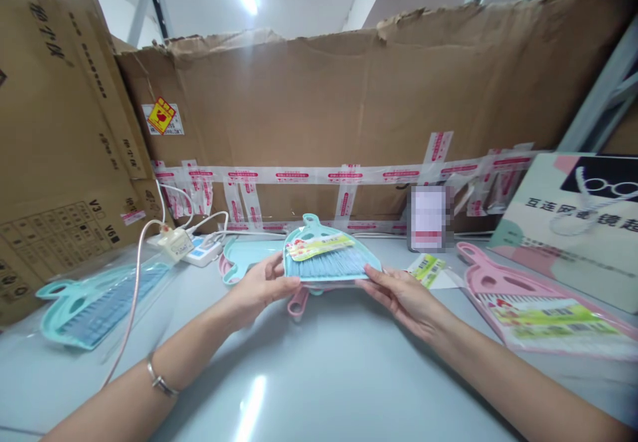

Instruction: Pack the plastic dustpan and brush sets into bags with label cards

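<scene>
My left fingers (279, 270) cover the near left edge of the blue dustpan set (326, 256), and my right fingers (383, 281) cover its right corner. Under it a pink handle (298, 302) pokes out; the rest of that piece is hidden. Behind, a second blue pan (244, 256) shows only its left part. At the counter's far edge a label (429, 217) is blurred out. The pink dustpan set (538, 306) and the printed bag (578, 222) are cut off by the right edge.
</scene>
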### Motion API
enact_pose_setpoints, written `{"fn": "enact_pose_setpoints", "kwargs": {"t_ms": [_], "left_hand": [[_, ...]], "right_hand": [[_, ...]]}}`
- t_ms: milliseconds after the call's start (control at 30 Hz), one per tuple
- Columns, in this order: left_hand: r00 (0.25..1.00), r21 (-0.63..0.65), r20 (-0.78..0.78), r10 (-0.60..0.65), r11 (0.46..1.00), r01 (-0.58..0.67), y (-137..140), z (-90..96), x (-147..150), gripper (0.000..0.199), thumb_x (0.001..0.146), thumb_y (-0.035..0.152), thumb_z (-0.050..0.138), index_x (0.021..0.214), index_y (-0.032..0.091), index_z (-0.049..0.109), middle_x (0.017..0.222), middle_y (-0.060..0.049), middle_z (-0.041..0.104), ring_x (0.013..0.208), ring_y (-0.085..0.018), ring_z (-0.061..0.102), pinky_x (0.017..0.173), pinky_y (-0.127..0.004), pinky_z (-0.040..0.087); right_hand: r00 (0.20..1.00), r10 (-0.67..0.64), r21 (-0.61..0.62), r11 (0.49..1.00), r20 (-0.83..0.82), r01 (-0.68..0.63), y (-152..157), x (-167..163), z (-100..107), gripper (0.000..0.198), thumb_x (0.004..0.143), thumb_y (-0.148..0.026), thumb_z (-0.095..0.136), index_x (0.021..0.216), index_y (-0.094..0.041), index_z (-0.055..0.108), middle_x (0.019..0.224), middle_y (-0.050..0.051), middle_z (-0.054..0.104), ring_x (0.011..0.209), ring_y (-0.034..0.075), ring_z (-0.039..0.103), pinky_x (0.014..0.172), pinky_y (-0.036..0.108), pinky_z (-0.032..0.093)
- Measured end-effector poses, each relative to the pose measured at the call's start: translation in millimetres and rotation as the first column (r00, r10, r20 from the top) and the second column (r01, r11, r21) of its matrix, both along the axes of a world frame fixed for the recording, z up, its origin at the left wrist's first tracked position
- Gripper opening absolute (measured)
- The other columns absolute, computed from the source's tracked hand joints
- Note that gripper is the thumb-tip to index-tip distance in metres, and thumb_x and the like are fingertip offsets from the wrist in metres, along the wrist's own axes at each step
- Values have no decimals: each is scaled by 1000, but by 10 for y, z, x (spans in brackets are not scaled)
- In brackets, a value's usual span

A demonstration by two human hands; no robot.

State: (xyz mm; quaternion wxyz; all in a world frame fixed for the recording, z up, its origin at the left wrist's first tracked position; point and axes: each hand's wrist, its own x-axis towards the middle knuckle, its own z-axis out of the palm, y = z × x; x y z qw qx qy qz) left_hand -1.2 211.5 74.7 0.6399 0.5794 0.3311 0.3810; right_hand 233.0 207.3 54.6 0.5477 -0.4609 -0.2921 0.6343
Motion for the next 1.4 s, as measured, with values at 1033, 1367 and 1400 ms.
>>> {"fn": "enact_pose_setpoints", "kwargs": {"t_ms": [1033,1367,1400], "left_hand": [[881,553,-119,457,768,-323,-43,-131,67,25,67,31,68,87,21,57,89,-2,58,83,-17,52,74,-26,40],[898,558,-87,432,768,-315,-89,-99,43,22,70,30,65,87,21,53,91,-2,57,89,-17,52,72,-25,43],[887,559,-85,454,759,-334,-95,-98,53,21,71,30,64,85,21,52,90,-2,56,88,-17,52,72,-25,42]], "right_hand": [[890,77,532,777,450,-336,-95,66,24,124,38,-37,84,137,-30,10,141,11,28,121,25,40,96,37,37],[827,-97,569,770,553,-290,-37,165,94,44,57,-28,75,96,-24,56,106,3,58,97,21,54,83,33,43],[826,-71,557,770,559,-311,-42,156,87,42,56,-29,75,93,-24,57,102,2,59,94,21,54,79,32,44]]}}
